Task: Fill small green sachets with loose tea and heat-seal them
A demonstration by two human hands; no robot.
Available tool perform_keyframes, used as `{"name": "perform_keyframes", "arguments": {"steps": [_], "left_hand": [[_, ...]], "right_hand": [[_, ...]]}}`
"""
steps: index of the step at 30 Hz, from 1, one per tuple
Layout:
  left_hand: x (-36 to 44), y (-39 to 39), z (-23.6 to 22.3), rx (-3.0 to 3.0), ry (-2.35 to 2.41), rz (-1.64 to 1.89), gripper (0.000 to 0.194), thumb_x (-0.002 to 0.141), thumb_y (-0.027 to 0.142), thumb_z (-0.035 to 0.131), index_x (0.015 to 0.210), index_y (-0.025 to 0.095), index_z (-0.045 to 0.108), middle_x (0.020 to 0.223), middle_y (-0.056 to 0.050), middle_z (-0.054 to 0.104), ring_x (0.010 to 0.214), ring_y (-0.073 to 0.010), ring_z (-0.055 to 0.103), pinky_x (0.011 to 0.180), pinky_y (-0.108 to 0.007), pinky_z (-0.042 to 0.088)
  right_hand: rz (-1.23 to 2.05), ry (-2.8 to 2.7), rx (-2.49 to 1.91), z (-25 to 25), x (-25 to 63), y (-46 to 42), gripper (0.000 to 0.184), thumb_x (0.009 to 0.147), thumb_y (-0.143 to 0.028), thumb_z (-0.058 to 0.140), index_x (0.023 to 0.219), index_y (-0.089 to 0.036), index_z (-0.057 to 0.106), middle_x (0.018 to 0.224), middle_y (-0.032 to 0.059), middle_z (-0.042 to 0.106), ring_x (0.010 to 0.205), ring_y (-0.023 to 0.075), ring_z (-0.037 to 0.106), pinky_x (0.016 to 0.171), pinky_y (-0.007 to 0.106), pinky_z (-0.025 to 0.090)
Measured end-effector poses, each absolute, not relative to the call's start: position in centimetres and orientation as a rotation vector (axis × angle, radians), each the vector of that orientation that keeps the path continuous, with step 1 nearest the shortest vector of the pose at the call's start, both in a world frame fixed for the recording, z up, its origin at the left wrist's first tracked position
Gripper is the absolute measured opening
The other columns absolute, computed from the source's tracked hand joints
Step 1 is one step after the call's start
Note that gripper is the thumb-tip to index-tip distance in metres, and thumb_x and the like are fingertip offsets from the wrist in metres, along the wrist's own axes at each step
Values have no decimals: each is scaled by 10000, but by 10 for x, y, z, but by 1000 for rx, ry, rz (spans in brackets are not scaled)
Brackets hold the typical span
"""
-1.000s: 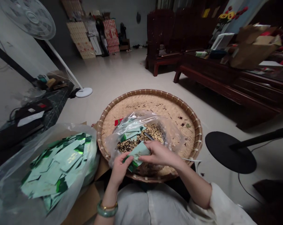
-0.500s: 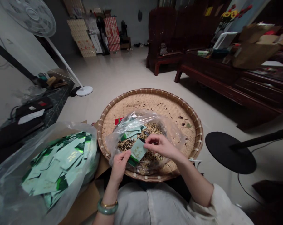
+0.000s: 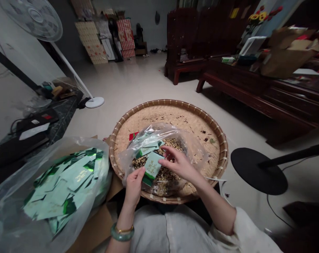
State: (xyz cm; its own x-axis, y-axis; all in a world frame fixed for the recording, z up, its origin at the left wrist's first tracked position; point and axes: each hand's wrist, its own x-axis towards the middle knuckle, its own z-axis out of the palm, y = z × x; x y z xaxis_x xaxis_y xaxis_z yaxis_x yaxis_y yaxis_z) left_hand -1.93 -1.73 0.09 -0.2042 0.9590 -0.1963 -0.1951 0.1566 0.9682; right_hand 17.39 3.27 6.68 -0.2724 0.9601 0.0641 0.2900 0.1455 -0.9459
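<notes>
Packet (image 3: 152, 163), edge pinched, beyond left grip (image 3: 134, 183)

White fan (image 3: 34, 15); brown bag (image 3: 283, 59) on wooden table (image 3: 243, 90).

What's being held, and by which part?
Left grip holds a green packet by its left edge; whether the right grip also holds it is unclear.

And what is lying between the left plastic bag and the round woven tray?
Brown cardboard shows between the bag and the near side of the tray, in the head view.
</notes>
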Motion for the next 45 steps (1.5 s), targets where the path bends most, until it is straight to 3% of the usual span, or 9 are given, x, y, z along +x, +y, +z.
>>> {"name": "perform_keyframes", "arguments": {"steps": [4, 8, 16, 23, 29, 34, 37, 40, 45], "left_hand": [[-11, -20, 12, 861, 1307, 1220, 407, 663, 434, 734, 927, 125, 732, 844, -68, 745, 770, -198, 670, 742, -297, 529], [-9, -22, 24, 900, 1273, 990, 391, 563, 319, 807, 896, 131, 721, 751, -26, 729, 617, -162, 651, 628, -263, 528], [-8, -22, 30, 823, 1146, 862, 420, 550, 320, 820, 891, 119, 679, 735, -42, 725, 608, -160, 662, 590, -247, 520], [-1, -23, 31, 768, 1198, 810, 412, 532, 361, 826, 807, 107, 654, 657, -40, 705, 562, -177, 669, 518, -244, 514], [5, -23, 34, 809, 1222, 767, 371, 489, 334, 841, 699, 112, 629, 564, -6, 662, 505, -166, 642, 491, -245, 506], [2, -22, 36, 736, 1274, 804, 452, 455, 375, 860, 743, 89, 662, 632, -49, 702, 511, -161, 638, 490, -245, 511], [-2, -20, 34, 693, 1309, 895, 472, 461, 380, 866, 771, 80, 674, 657, -65, 717, 526, -158, 647, 516, -242, 524], [-4, -19, 30, 626, 1306, 967, 484, 476, 380, 865, 798, 78, 666, 707, -86, 732, 531, -158, 655, 496, -232, 526], [-2, -17, 28, 557, 1246, 973, 538, 540, 394, 840, 925, 91, 618, 836, -128, 744, 521, -174, 665, 433, -239, 517]], "right_hand": [[1267, -1721, -1230, 55, 160, 33, 245, 729, -382, 682, 807, -150, 681, 654, -15, 593, 605, 116, 504, 553, 213, 388], [1357, -1645, -1251, 43, 156, 35, 309, 722, -399, 663, 563, -149, 571, 502, -49, 434, 497, 80, 384, 453, 194, 272], [1381, -1605, -1190, 37, 159, 36, 298, 711, -395, 674, 575, -136, 620, 520, -53, 432, 516, 73, 364, 483, 198, 262], [1184, -1759, -1169, 38, 153, 35, 216, 751, -367, 674, 747, -151, 687, 677, -12, 621, 631, 118, 524, 575, 208, 369], [951, -1977, -1141, 40, 142, 30, 263, 787, -338, 672, 604, -154, 629, 582, -27, 563, 578, 99, 494, 548, 202, 335], [912, -1831, -1302, 35, 160, 39, 306, 885, -394, 532, 725, -171, 666, 649, -2, 633, 596, 125, 542, 552, 218, 373], [687, -1942, -1481, 27, 185, 42, 183, 860, -332, 570, 933, -187, 654, 842, 45, 658, 782, 186, 588, 705, 276, 435], [523, -2190, -1678, 15, 199, 37, 399, 766, -232, 653, 1151, -172, 565, 1018, 110, 613, 947, 252, 566, 808, 344, 440], [513, -2271, -1804, 4, 189, 29, 609, 760, -193, 594, 1333, -122, 402, 1138, 163, 543, 1071, 286, 522, 867, 366, 431]]}}
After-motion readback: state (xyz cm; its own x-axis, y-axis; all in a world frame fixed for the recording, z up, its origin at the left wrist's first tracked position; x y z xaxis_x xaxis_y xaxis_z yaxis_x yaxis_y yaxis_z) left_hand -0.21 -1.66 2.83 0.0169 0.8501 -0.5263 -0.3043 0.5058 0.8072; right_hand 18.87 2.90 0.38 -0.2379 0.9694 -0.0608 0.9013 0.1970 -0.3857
